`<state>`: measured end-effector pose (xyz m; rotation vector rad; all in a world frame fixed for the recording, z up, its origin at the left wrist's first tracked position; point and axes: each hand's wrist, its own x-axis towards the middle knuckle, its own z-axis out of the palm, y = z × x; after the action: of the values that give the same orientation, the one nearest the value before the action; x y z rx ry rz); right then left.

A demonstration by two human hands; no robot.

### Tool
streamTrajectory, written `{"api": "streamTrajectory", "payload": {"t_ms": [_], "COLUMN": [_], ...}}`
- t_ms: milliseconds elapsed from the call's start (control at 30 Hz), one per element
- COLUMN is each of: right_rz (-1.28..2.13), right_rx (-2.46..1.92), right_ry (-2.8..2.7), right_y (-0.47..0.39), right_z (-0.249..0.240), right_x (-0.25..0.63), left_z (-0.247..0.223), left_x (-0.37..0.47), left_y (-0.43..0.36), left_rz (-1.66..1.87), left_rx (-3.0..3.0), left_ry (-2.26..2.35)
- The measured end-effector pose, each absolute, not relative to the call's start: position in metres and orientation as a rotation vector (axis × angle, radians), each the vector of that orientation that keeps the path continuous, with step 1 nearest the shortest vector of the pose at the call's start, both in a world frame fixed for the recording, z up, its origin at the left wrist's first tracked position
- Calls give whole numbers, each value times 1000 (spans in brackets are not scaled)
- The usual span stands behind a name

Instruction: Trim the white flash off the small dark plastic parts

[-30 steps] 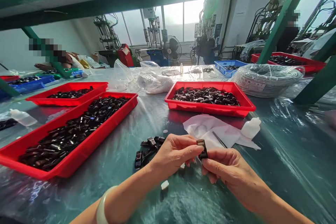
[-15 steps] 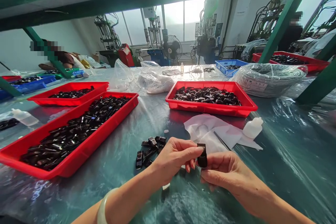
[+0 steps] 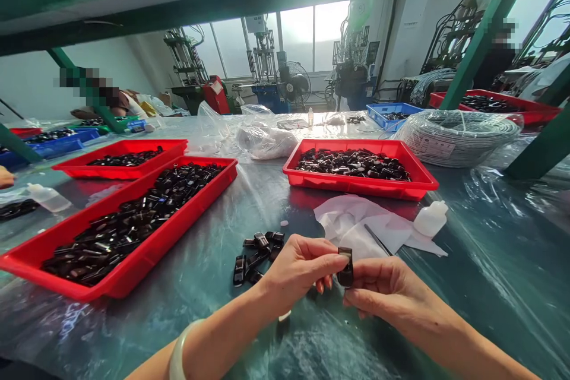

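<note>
While held up at the near centre of the head view, caught mid-handling: one black piece (image 3: 345,276), not set down. Clamped at its upper left edge between thumb and fingers of the left hand (image 3: 307,267); pinched, too, at its lower right edge by the right hand (image 3: 383,288). Just left, loose on the table (image 3: 329,350), a heap of similar parts (image 3: 258,252). Farther left, a long red tray (image 3: 178,228), loaded with many more; off to the far side, another red tray (image 3: 356,186), loaded likewise. To the right, a white cloth (image 3: 341,217), a thin dark tool (image 3: 377,240) and a white bottle (image 3: 430,219). Going by those loads, probably plenty left; impossible to tell finished from untouched.
</note>
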<state>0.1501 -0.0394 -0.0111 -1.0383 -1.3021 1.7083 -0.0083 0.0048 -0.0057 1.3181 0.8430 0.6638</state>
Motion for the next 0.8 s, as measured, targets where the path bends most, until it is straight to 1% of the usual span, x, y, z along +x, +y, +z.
{"api": "streamTrajectory", "payload": {"t_ms": [200, 300, 400, 533, 600, 667, 733, 800], "right_rz": [1555, 1336, 904, 80, -150, -178, -21, 64], "right_rx": [-1181, -1362, -1538, -1654, -1677, -1734, -1811, -1847], "right_ry": [-1341, -1362, -1369, -1210, -1118, -1040, -956, -939], "right_y": [-39, -36, -32, -22, -12, 0, 12, 20], "right_z": [-9, -13, -14, -8, -10, -19, -34, -51], "right_x": [157, 165, 177, 202, 219, 237, 251, 260], "left_z": [-7, -6, -3, -1, -1, -2, -3, -4], "left_x": [-9, -9, -8, -7, -7, -7, -7, -7], "left_y": [6, 6, 5, 4, 3, 2, 1, 0], "left_rz": [684, 691, 686, 671, 663, 649, 637, 628], "left_rx": [1309, 1272, 1213, 1178, 1175, 1171, 1162, 1154], "left_ry": [853, 867, 912, 916, 899, 876, 863, 864]}}
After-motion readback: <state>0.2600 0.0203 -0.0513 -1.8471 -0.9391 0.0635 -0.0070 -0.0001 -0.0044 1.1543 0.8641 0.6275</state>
